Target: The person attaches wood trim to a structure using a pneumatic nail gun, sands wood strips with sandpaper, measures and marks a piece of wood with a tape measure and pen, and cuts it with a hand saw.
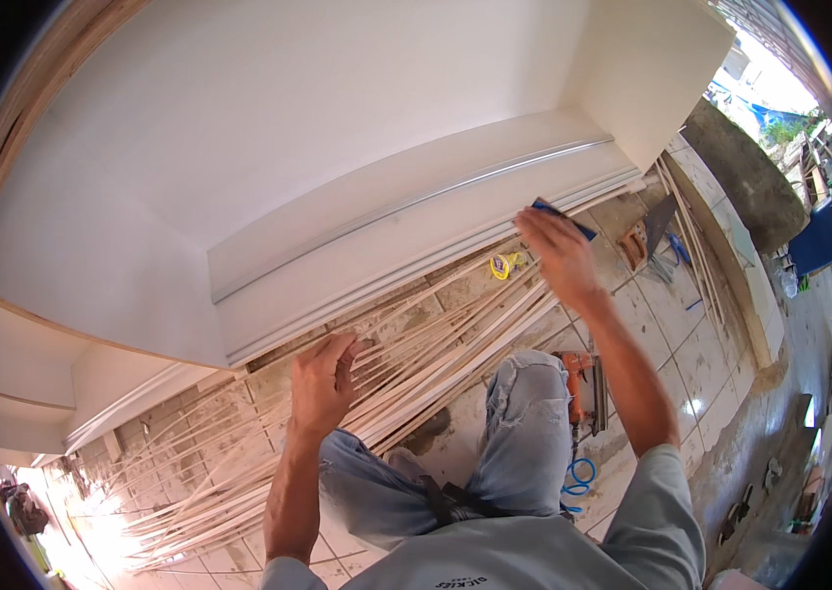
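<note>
A large white cabinet (367,118) lies in front of me, with a metal strip (406,205) along its inner panel and pale ridged edging at the near side. My right hand (561,254) grips a flat dark-blue sanding block or sandpaper piece (573,221) by the cabinet's near edge, toward its right end. Its exact kind is partly hidden by the fingers. Lower left, my left hand (322,382) hangs just short of the same edge, above thin wood strips (445,369). Its fingers are curled together; whether something small is in them is hidden.
Beside my right knee lies an orange nail gun (575,379) with a blue coiled hose (579,476). A yellow ring-shaped roll (504,265) sits near the strips. Farther right are a handsaw (644,238) and blue-handled pliers (678,248) on the tiled floor (676,310).
</note>
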A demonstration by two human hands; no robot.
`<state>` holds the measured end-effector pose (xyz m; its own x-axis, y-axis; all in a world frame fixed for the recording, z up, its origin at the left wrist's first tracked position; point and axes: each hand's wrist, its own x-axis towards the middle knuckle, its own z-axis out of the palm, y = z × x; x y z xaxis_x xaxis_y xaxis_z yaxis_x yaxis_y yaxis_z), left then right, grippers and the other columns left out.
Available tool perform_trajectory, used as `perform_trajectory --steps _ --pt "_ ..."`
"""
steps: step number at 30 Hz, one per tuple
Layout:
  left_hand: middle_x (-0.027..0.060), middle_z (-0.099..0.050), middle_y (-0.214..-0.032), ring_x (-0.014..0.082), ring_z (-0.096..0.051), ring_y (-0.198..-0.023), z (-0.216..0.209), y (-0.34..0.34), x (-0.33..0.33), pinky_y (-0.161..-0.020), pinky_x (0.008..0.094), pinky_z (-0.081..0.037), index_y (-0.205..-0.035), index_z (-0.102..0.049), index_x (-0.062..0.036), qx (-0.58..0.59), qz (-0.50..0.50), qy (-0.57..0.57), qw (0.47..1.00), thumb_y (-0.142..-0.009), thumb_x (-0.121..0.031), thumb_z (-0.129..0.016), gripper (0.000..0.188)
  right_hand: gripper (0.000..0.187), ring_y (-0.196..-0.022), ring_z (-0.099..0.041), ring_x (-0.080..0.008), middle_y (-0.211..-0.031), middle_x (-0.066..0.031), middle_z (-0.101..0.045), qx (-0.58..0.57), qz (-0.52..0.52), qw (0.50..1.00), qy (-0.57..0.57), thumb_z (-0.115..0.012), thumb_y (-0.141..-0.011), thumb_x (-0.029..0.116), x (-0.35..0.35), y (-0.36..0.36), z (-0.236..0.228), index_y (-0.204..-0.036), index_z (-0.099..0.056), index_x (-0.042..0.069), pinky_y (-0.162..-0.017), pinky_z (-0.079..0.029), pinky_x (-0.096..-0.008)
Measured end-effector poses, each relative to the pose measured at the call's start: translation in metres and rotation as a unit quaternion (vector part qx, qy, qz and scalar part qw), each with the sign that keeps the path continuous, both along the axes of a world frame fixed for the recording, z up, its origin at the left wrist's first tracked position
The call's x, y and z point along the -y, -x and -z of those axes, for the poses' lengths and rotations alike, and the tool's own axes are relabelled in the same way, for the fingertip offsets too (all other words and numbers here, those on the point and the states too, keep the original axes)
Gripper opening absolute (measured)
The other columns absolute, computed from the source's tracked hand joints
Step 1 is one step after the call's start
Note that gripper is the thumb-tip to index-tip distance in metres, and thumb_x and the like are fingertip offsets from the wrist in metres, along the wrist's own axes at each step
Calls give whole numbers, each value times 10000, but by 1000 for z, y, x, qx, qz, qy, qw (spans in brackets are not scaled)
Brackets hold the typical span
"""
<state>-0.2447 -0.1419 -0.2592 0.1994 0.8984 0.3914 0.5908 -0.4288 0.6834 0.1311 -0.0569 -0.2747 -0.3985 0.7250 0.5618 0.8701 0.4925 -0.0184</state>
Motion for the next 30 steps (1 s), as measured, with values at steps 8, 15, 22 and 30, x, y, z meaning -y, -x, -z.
perform_trajectory --steps 8,15,22,30 --pt "165 -678 -862 389 -644 -736 4 -15 -8 -604 421 -499 -1010 -650 -5 -54 29 -32 998 -834 71 -625 194 364 -1249 -588 -279 -1272 -98 -655 -29 -208 978 -12 -615 -858 47 45 147 -3 -1219 -662 69 -1069 -478 -409" --pt "166 -685 -899 361 -666 -747 -4 -2 -5 -612 407 -517 -1030 -653 -11 -71 1 -15 997 -827 80 -618 225 382 -1205 -608 -296 -1233 -110 -664 -53 -35 998 20 -612 -826 38 7 49 3 -1205 -658 45 -1060 -480 -416" --pt "157 -687 -903 372 -660 -761 -9 -10 -13 -649 409 -511 -1018 -645 -15 -26 26 21 999 -835 72 -615 205 403 -1269 -572 -273 -1300 -96 -631 -71 -194 978 -20 -640 -794 37 42 156 -5 -1195 -673 57 -1103 -451 -420" --pt "142 -683 -875 382 -655 -762 -1 -19 -14 -638 436 -508 -996 -643 -38 -97 8 -8 995 -835 60 -608 192 326 -1153 -632 -287 -1208 -145 -672 -118 -123 982 82 -600 -789 34 25 124 5 -1104 -685 16 -1015 -511 -402"
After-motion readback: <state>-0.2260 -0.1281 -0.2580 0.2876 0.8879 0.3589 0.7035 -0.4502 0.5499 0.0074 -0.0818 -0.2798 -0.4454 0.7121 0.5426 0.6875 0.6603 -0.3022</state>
